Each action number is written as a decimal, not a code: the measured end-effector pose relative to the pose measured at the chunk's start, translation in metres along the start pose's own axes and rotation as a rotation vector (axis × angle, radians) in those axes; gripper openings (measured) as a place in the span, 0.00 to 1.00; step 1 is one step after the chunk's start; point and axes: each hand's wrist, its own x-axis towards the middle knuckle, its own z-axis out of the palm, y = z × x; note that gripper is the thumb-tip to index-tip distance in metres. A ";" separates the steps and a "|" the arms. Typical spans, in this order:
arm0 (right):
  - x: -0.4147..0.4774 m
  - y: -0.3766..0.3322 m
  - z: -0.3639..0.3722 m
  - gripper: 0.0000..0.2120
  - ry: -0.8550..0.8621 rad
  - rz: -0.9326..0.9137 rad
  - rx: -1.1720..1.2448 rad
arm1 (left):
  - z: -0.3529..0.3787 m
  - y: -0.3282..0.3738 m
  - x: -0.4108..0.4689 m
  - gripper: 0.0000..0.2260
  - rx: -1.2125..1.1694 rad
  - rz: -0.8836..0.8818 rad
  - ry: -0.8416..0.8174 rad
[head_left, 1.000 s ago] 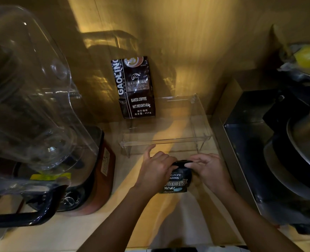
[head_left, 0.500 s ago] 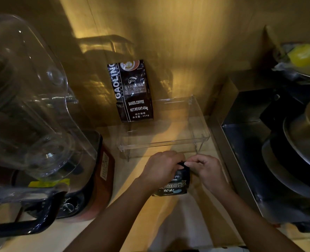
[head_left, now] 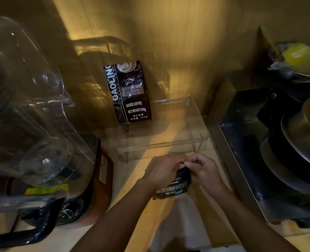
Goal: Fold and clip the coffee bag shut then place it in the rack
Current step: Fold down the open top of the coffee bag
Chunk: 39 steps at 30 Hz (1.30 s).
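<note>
A small black coffee bag [head_left: 174, 186] with white lettering stands on the wooden counter, just in front of a clear acrylic rack [head_left: 161, 144]. My left hand [head_left: 162, 170] wraps over the bag's top from the left. My right hand [head_left: 204, 169] pinches the top's right end with its fingertips. The two hands meet over the bag's top, which they hide; I see no clip. A taller black coffee bag [head_left: 127, 91] marked GAOLING stands upright at the rack's back left, against the wall.
A blender with a clear cover [head_left: 28, 113] and black handle fills the left side. A steel machine [head_left: 270, 146] with a round metal lid borders the right. A yellow item [head_left: 299, 53] lies at the far right. Bare counter lies near me.
My left index finger, stretched out a second ago, has curled in. Both hands have closed tighter over the bag's top, and the bag sits a little nearer the rack.
</note>
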 end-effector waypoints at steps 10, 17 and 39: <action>0.001 0.002 0.004 0.15 0.022 -0.024 0.001 | -0.006 -0.011 -0.002 0.10 0.157 0.035 0.039; 0.004 0.001 0.002 0.14 -0.050 -0.051 -0.110 | -0.002 -0.002 -0.003 0.05 0.150 0.098 0.037; 0.008 0.000 0.000 0.13 -0.038 -0.047 -0.147 | -0.013 -0.018 -0.028 0.07 0.173 -0.035 0.152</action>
